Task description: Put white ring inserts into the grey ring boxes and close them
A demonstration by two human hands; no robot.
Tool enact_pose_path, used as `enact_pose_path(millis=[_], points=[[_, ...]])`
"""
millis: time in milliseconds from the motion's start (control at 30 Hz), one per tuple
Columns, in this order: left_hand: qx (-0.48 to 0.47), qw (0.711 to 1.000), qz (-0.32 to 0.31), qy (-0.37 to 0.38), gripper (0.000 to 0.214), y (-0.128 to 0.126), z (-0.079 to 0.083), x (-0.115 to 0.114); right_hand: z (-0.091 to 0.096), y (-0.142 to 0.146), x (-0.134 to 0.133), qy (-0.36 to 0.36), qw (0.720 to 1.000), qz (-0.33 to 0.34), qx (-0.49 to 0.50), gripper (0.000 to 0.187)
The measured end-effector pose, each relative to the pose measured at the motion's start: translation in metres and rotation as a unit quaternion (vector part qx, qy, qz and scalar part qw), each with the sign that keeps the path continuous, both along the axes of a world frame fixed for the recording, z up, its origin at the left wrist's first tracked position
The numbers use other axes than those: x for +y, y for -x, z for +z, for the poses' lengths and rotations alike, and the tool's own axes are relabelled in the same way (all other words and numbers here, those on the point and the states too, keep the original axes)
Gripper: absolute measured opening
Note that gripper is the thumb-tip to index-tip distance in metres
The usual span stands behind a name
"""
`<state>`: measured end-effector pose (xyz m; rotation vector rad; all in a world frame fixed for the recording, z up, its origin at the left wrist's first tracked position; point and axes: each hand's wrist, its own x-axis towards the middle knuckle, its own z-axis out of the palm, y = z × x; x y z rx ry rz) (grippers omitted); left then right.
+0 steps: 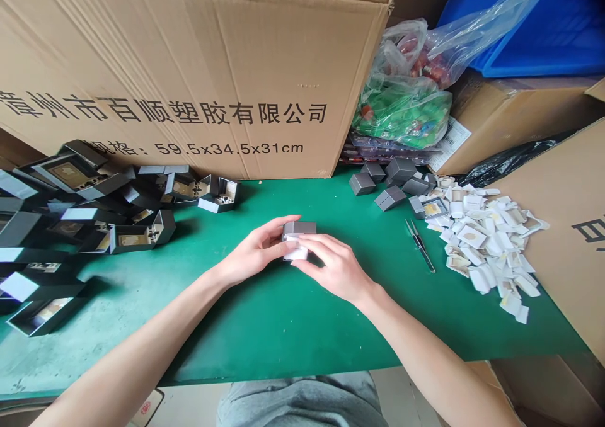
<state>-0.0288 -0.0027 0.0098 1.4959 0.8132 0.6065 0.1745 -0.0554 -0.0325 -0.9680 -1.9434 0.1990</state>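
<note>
Closest to the camera, the grey trousers (302,403) of the seated person show just below the front edge of the green-topped worktop (265,345). Both forearms reach up from there to meet at the middle of the mat. The left hand (255,252) cups a small grey box (299,228) from its left side, fingers pressed together and lying along the box. The right hand (334,267) comes over from the right, its fingers also held together and draped across the box's near face, so the two hands pinch it between them just above the mat. A white card or paper insert (295,251) shows at the box's front, partly hidden by the fingers (whether it sits inside the box or only against it is hard to tell).

To the right lie slim metal tweezers (420,244), then a loose heap of white paper-backed pieces (486,241). Just beyond the tweezers sits a cluster of closed grey boxes (382,184). To the left, many open dark boxes (137,238) with gold-toned inserts lie in a jumbled spread. Farther back stands a large printed cardboard carton (189,68), beside plastic bags (401,99) of red and green items and a blue crate (520,30).
</note>
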Motion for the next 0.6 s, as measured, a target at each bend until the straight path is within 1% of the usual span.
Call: enact_pose_path(millis=[133, 300, 467, 600], points=[[-0.015, 1.0, -0.011, 0.01, 0.06, 0.0009, -0.0015, -0.0007, -0.0019, 0.0034, -0.0008, -0.038, 0.999, -0.001, 0.006, 0.031], [-0.053, 0.999, 0.006, 0.012, 0.054, -0.0016, -0.0029, -0.0017, -0.0042, 0.0047, -0.0019, -0.048, 0.998, -0.018, 0.036, 0.031], [-0.074, 0.996, 0.021, 0.032, 0.062, -0.0028, -0.0051, -0.0019, -0.0046, 0.0049, -0.0015, -0.013, 0.995, -0.063, 0.075, 0.022], [-0.076, 0.997, 0.021, 0.003, 0.066, -0.0038, -0.006, -0.0025, -0.0003, 0.004, -0.0001, 0.032, 0.991, -0.075, 0.107, 0.019]])
